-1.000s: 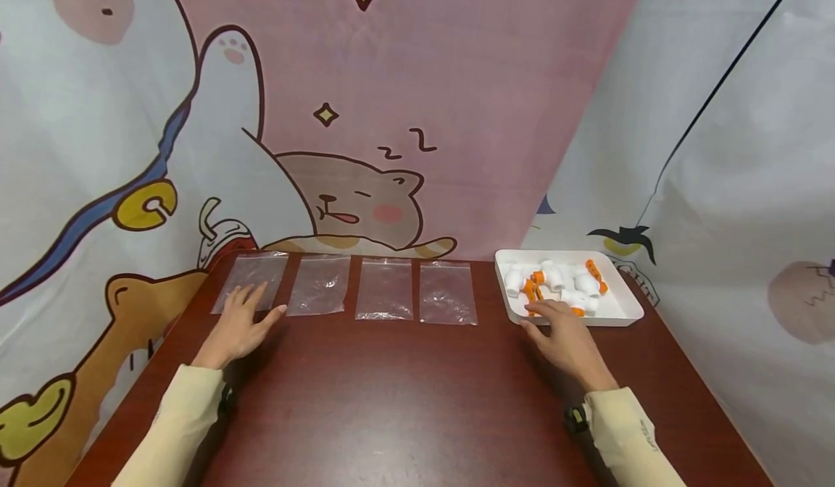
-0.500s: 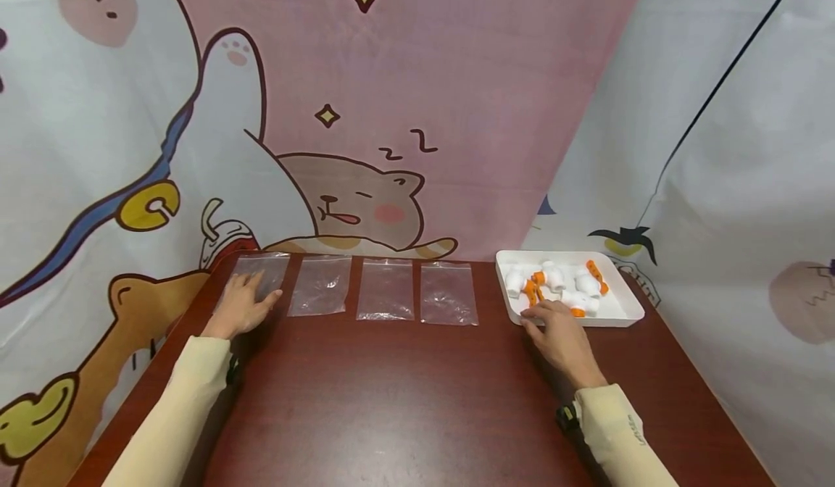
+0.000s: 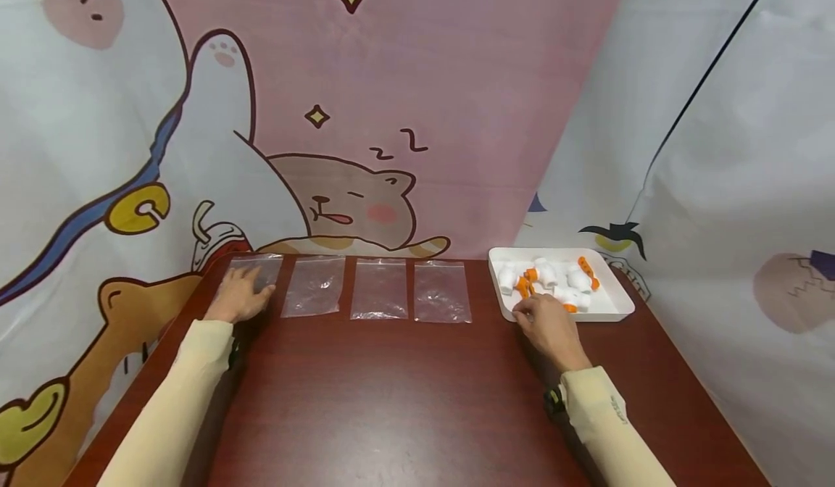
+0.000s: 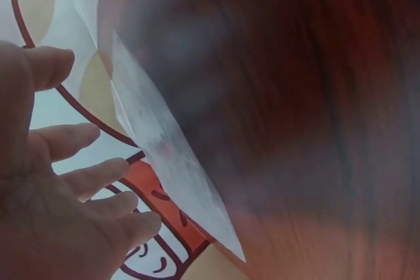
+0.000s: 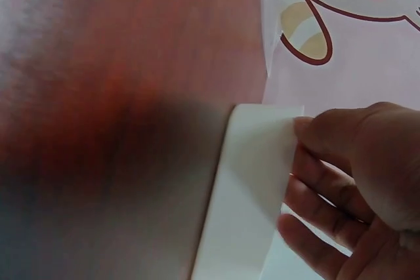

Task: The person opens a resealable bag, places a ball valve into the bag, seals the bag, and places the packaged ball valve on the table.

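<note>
In the head view my left hand (image 3: 238,295) is over the leftmost clear zip bag (image 3: 264,264). Its fingers are spread in the left wrist view, with the bag's pale edge (image 4: 164,142) beyond them; nothing is held there. My right hand (image 3: 551,330) is at the near left corner of a white tray (image 3: 609,306), fingers reaching over the rim and loosely bent. The right wrist view has the thumb beside the tray wall (image 5: 246,181), and no held piece shows. Inside lie several white pipe-like fittings (image 3: 544,273) and orange pieces (image 3: 587,269), one close to my right fingertips.
Three more clear zip bags, a second (image 3: 314,288), a third (image 3: 380,291) and a fourth (image 3: 442,293), lie flat in a row along the back of the brown table (image 3: 385,400). A cartoon-printed cloth (image 3: 470,110) hangs behind and at the sides.
My left hand has moved a little farther over the leftmost bag. The right hand's fingers have drawn in and bent at the tray's near left corner. The view has shifted slightly.
</note>
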{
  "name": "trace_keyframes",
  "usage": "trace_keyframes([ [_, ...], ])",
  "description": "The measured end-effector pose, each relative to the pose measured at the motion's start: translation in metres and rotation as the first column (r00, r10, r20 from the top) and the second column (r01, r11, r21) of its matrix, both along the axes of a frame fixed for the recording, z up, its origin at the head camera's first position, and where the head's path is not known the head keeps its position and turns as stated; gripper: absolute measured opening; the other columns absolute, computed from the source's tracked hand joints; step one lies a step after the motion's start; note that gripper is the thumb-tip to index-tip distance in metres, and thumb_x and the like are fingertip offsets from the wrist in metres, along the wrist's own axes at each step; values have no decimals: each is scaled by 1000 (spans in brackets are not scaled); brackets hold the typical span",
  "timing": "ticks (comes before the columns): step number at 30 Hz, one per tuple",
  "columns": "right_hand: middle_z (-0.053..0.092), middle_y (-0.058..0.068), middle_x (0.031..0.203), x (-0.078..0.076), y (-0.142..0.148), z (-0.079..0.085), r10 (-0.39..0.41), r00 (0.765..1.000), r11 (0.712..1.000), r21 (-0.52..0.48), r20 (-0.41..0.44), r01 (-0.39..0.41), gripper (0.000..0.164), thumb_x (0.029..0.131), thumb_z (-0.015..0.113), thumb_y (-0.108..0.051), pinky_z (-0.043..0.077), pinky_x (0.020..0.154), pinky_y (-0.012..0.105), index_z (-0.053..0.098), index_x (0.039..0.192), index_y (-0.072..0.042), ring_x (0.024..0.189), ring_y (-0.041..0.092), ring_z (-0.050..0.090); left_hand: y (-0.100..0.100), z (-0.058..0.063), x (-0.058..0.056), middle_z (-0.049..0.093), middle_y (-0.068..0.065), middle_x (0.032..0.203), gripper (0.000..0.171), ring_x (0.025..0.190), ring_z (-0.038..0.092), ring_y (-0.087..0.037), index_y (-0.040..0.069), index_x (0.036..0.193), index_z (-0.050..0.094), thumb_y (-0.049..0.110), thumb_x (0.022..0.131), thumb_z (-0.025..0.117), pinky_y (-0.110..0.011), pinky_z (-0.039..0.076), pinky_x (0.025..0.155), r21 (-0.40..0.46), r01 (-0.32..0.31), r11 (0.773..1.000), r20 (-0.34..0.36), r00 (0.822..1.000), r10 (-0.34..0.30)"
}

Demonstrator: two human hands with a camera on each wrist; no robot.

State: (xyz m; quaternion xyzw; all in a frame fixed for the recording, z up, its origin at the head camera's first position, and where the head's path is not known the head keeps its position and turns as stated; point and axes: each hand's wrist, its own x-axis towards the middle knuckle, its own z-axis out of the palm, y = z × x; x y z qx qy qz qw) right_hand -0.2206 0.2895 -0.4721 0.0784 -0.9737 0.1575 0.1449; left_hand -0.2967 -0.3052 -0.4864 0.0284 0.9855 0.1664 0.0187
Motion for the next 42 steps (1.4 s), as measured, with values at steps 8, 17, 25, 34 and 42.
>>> trace_keyframes([
  [8, 77, 8, 92, -9, 0, 6, -26, 992, 999, 47, 122, 20, 10, 91, 72, -17, 55, 73, 50, 80, 91, -12, 85, 30, 69, -11, -7, 2, 23, -45, 154, 72, 144, 11, -67, -13, 153, 30, 33, 102, 53, -78, 17, 115, 13, 12, 1000, 46, 999, -13],
  [17, 77, 7, 97, -10, 3, 5, -28, 990, 999, 32, 138, 24, 10, 89, 74, -21, 52, 67, 44, 81, 94, -15, 84, 27, 67, -16, -10, 10, 21, -45, 155, 66, 140, 19, -70, -10, 152, 34, 31, 104, 52, -79, 25, 112, -12, 36, 999, 110, 993, -34],
  [25, 75, 5, 96, -10, 4, 6, -24, 988, 1000, 24, 156, 20, 11, 89, 73, -22, 48, 62, 38, 81, 95, -16, 82, 23, 64, -16, -10, 27, 21, -46, 155, 67, 141, 18, -69, -9, 152, 35, 32, 103, 54, -79, 24, 112, -34, 59, 998, 98, 994, -56],
  [34, 74, 4, 94, -11, 7, 8, -24, 986, 1000, 21, 165, 21, 12, 89, 73, -23, 46, 58, 35, 81, 95, -16, 80, 22, 63, -7, -11, 52, 25, -45, 154, 68, 140, 21, -69, -7, 152, 37, 34, 102, 58, -79, 28, 109, -54, 70, 996, 91, 994, -65],
  [42, 74, 4, 92, -12, 7, 7, -25, 985, 1000, 17, 173, 22, 14, 90, 72, -24, 46, 60, 36, 81, 96, -15, 80, 22, 62, 3, -9, 73, 27, -44, 154, 69, 139, 24, -68, -3, 153, 38, 37, 101, 58, -80, 34, 103, -77, 85, 993, 97, 992, -78],
])
